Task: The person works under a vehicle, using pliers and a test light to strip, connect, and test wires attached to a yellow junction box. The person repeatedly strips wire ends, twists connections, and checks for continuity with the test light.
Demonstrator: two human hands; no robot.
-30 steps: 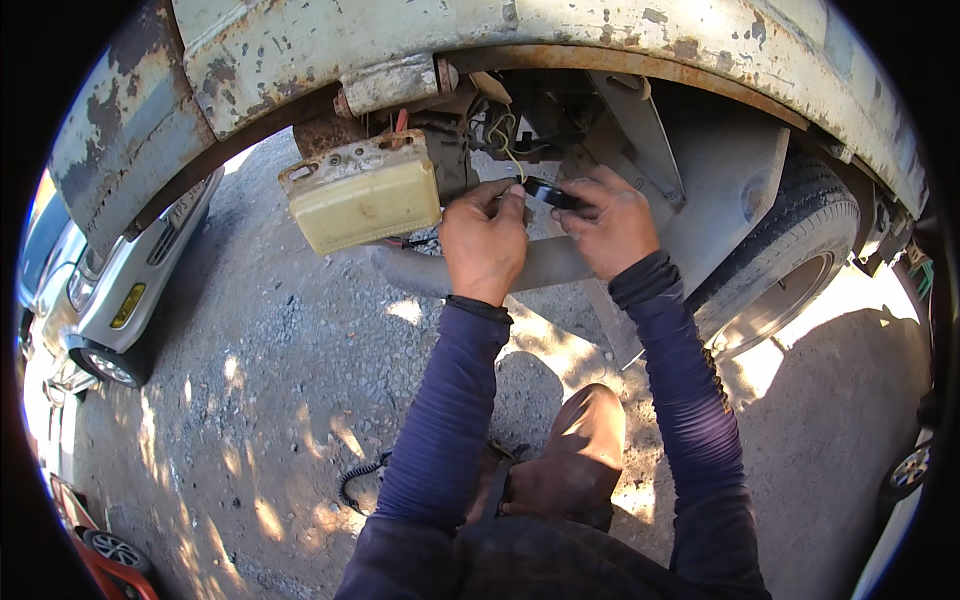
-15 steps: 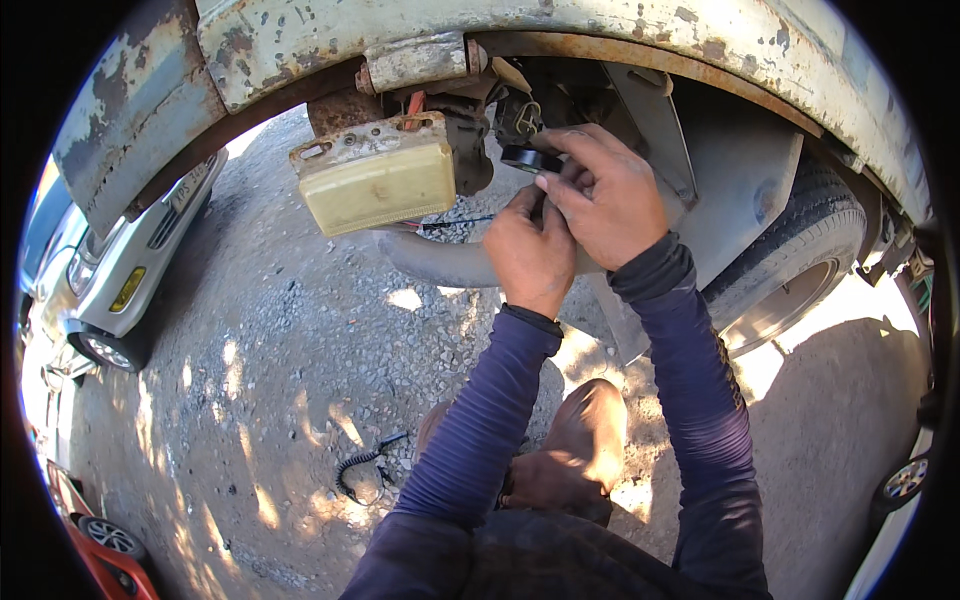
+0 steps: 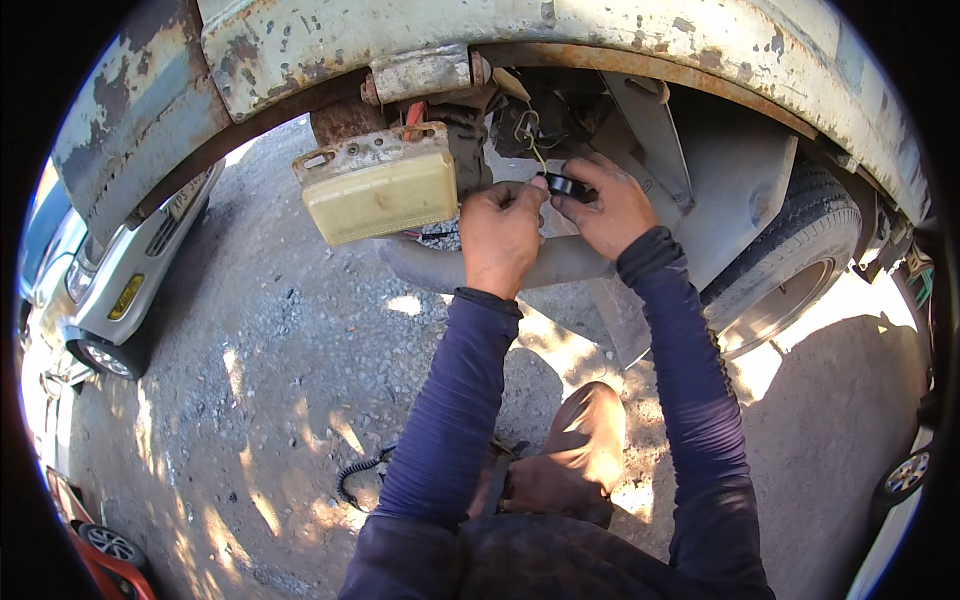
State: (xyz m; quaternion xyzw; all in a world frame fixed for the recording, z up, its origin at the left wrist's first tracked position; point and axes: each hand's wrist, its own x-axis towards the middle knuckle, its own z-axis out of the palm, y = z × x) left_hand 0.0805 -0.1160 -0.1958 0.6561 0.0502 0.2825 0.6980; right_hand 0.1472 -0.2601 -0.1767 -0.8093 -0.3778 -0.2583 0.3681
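Observation:
Under the rusty vehicle body, my right hand (image 3: 614, 208) grips a small roll of black tape (image 3: 562, 185) between thumb and fingers. Close beside it, my left hand (image 3: 501, 236) is closed in a pinch, its thumb and fingertips at the lower end of a thin yellowish wire (image 3: 530, 130). That wire hangs down from the dark cavity above. Whether a strip of tape is also between the left fingertips is too small to tell. A yellowed rectangular lamp (image 3: 380, 190) on a rusty bracket sits just left of my left hand.
A grey pipe (image 3: 560, 264) passes just below my hands. The vehicle's tire (image 3: 800, 240) and a metal panel stand at the right. On the gravel lies a black coiled cord (image 3: 352, 478). A white car (image 3: 140, 260) is parked at the left, a red one (image 3: 105, 560) lower left.
My hands have moved apart a little and slightly down. The left hand has gone left to the yellowish wire, which now hangs lower and straighter. The tape roll has shifted right with the right hand.

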